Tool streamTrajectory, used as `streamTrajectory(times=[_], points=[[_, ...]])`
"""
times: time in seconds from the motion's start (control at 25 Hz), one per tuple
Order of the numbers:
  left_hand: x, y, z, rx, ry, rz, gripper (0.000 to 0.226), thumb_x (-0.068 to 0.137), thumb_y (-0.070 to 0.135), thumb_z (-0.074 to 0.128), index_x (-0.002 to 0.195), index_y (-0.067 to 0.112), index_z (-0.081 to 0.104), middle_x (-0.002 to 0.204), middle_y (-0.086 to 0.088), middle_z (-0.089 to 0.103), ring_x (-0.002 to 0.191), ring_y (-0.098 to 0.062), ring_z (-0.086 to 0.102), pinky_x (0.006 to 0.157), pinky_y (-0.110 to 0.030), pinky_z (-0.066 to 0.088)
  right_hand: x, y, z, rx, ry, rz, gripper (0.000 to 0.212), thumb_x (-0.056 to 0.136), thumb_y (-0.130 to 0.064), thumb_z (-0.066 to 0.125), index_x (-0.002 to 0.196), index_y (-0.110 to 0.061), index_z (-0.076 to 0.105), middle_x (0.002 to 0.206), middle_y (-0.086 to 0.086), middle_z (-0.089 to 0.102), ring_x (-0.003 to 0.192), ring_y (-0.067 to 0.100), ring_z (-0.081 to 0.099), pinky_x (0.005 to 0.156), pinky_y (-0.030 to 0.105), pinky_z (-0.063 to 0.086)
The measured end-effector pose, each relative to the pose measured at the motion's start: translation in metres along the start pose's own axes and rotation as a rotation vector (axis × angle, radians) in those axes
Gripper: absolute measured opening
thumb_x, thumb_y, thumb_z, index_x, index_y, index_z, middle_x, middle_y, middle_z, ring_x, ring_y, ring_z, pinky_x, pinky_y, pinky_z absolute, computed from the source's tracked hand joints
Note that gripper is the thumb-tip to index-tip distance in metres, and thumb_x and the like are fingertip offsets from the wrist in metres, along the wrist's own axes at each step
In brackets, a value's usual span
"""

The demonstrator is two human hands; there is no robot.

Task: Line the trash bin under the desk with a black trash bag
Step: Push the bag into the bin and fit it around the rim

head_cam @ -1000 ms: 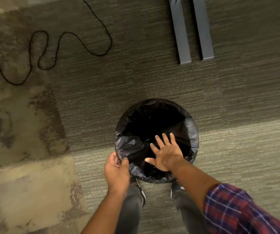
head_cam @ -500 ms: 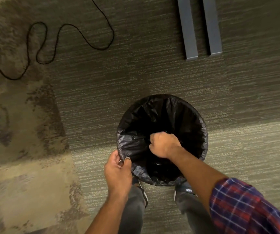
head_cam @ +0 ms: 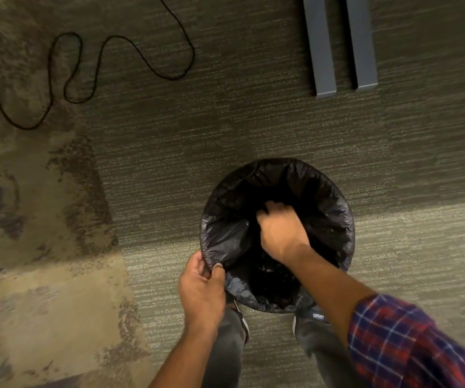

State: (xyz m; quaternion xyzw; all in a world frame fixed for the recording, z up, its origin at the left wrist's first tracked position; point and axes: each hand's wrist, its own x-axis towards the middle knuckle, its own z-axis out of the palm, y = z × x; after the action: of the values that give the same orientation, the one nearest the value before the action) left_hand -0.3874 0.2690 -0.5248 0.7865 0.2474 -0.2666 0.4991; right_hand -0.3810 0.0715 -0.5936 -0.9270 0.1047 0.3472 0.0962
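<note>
An office: striped carpet tiles (head_cam: 253, 121), 2 grey desk feet (head_cam: 340, 46), loose cable (head_cam: 99, 57).

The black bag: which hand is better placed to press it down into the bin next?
Right. The right hand is already inside the black bag, fingers curled into its folds. The left hand pinches the bag's edge at the near rim, steadying it.
</note>
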Motion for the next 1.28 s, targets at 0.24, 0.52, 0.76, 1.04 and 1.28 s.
streamTrajectory(times=[0.24, 0.52, 0.76, 1.04, 1.28], points=[[0.003, -0.001, 0.001, 0.002, 0.0, 0.024, 0.035, 0.098, -0.005, 0.067, 0.115, 0.026, 0.074, 0.102, 0.014, 0.085, 0.091, -0.009, 0.083, 0.087, -0.035, 0.069, -0.001, -0.041, 0.033, 0.168, -0.194, -0.132, 0.068, 0.1, -0.029, 0.05, 0.165, -0.023, 0.033, 0.171, 0.013, 0.034, 0.154, 0.034, 0.035, 0.125, 0.051, 0.027], [-0.002, 0.006, 0.0, 0.031, 0.01, 0.029, 0.041, 0.1, 0.0, 0.068, 0.131, 0.027, 0.07, 0.108, 0.019, 0.083, 0.096, -0.001, 0.081, 0.086, -0.024, 0.067, -0.017, -0.01, 0.015, -0.075, -0.084, 0.011, 0.063, 0.097, -0.059, 0.044, 0.146, -0.021, 0.056, 0.156, 0.015, 0.053, 0.142, 0.04, 0.046, 0.118, 0.06, 0.028], [-0.001, 0.01, 0.008, 0.088, 0.027, -0.023, 0.062, 0.102, -0.004, 0.056, 0.131, 0.049, 0.065, 0.112, 0.019, 0.082, 0.105, -0.003, 0.079, 0.101, -0.041, 0.064, -0.024, 0.027, 0.023, -0.216, -0.472, 0.009, 0.091, 0.098, -0.08, 0.017, 0.171, -0.025, 0.013, 0.181, 0.013, 0.002, 0.165, 0.043, 0.0, 0.128, 0.067, -0.004], [0.002, 0.019, 0.011, 0.068, 0.052, -0.127, 0.046, 0.103, 0.001, 0.054, 0.106, 0.043, 0.072, 0.109, 0.002, 0.083, 0.104, -0.026, 0.079, 0.096, -0.052, 0.064, -0.082, 0.024, -0.014, 0.165, 0.379, 0.068, 0.027, 0.101, -0.039, 0.051, 0.107, -0.019, 0.068, 0.108, 0.004, 0.068, 0.097, 0.029, 0.063, 0.082, 0.046, 0.049], [-0.003, 0.046, 0.022, 0.21, 0.151, -0.138, 0.039, 0.106, 0.027, 0.057, 0.145, 0.022, 0.06, 0.145, -0.009, 0.066, 0.133, -0.033, 0.064, 0.113, -0.055, 0.053, -0.13, 0.06, -0.023, 0.516, 0.597, 0.582, 0.043, 0.091, -0.028, 0.073, 0.126, -0.007, 0.061, 0.113, 0.015, 0.062, 0.105, 0.034, 0.06, 0.088, 0.05, 0.053]])
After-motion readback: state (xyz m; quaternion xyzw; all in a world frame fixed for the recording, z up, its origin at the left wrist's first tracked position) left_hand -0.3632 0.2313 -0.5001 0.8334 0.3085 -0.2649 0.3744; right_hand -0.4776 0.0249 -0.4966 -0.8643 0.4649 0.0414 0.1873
